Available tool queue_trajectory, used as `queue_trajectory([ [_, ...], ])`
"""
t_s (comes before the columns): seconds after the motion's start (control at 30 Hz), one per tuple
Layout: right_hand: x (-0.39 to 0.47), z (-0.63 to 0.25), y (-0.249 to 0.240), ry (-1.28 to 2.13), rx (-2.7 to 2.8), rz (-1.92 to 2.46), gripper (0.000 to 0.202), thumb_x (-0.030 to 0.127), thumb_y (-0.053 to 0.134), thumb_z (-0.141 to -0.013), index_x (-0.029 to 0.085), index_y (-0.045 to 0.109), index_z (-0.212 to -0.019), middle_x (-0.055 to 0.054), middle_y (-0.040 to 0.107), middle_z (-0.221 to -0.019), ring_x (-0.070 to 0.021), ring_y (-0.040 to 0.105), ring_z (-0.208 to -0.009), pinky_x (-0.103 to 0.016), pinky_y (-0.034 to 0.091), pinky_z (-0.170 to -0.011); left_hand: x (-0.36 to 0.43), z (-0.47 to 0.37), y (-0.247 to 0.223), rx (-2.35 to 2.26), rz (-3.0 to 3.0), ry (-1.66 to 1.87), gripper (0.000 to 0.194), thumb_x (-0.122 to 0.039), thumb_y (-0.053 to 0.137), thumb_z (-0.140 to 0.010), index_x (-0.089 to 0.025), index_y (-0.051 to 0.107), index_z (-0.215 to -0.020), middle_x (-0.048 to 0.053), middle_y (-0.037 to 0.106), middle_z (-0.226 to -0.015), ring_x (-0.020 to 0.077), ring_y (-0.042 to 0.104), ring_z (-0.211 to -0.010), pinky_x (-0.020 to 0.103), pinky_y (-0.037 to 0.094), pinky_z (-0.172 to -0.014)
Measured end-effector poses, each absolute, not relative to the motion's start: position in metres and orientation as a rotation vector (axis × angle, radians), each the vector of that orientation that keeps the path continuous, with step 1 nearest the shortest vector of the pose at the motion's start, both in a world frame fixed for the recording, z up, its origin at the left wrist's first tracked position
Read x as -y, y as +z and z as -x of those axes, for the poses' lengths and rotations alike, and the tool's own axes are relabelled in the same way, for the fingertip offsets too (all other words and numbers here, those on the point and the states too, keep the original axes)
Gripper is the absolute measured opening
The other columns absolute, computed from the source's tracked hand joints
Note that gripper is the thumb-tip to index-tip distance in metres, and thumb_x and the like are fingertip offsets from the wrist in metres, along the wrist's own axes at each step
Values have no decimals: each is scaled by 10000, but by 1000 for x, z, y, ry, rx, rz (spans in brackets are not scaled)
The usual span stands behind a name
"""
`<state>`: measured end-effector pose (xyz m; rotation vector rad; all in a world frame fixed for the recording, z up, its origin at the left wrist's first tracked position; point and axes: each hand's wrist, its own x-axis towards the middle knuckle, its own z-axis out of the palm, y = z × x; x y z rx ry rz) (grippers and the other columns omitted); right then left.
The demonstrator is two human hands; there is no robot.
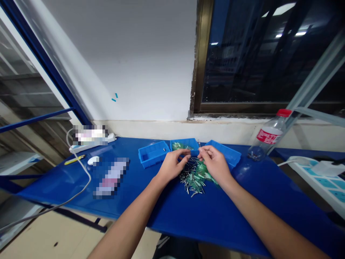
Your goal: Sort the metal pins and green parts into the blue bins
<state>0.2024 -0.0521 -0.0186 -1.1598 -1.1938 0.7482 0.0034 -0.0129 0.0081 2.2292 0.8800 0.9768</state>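
A pile of thin metal pins and green pieces (195, 180) lies on the blue table (172, 216). Over its left side is my left hand (174, 165), thumb and index finger apart with nothing visible between them. My right hand (214, 162), above the pile's right side, pinches a small metal piece (199, 144) upright between thumb and finger. Behind the hands stand three blue bins: the left bin (153, 153) shows a small item at its right end, the middle bin (184, 141) holds green pieces, and the right bin (229, 153) is partly hidden by my right hand.
A plastic bottle with a red cap (269, 135) stands at the right rear. To the left lie a blurred-out flat object (111, 178), a white mouse (93, 160), a yellow cutter (74, 160) and a cable. The wall and window border the back edge.
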Motion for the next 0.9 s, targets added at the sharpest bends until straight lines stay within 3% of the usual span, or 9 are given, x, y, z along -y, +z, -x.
queue_trajectory([
  [0.13, 53, -206, -11, 913, 818, 1083, 446, 642, 765, -830, 230, 632, -937, 9, 652, -708, -131, 559, -574, -209, 340, -448, 13, -3, 7, -784, -2502, 864, 292, -390, 607, -1016, -208, 747, -1197, 100, 772, -1211, 261, 714, -1148, 406, 528, -1066],
  [0.27, 54, -210, -7, 1025, 671, 1019, 487, 648, 791, -783, 218, 648, -964, 3, 633, -651, -131, 535, -513, -203, 231, -384, 12, -4, 2, -638, -2620, 725, 343, -408, 646, -990, -200, 735, -1248, 119, 744, -1289, 271, 675, -1233, 415, 496, -1112],
  [0.53, 58, -204, -3, 1047, 796, 1053, 475, 643, 780, -798, 214, 688, -982, 3, 630, -658, -124, 541, -521, -201, 232, -385, 2, 1, -11, -717, -2691, 597, 239, -238, 623, -976, -228, 785, -1152, 66, 800, -1105, 218, 742, -988, 315, 556, -921],
  [0.9, 55, -202, -9, 1047, 871, 1068, 493, 668, 751, -823, 206, 698, -987, 4, 642, -666, -121, 557, -530, -201, 283, -407, 1, -5, -8, -775, -2670, 620, 200, -181, 666, -888, -229, 799, -1029, 45, 813, -1011, 215, 755, -914, 284, 546, -859],
])
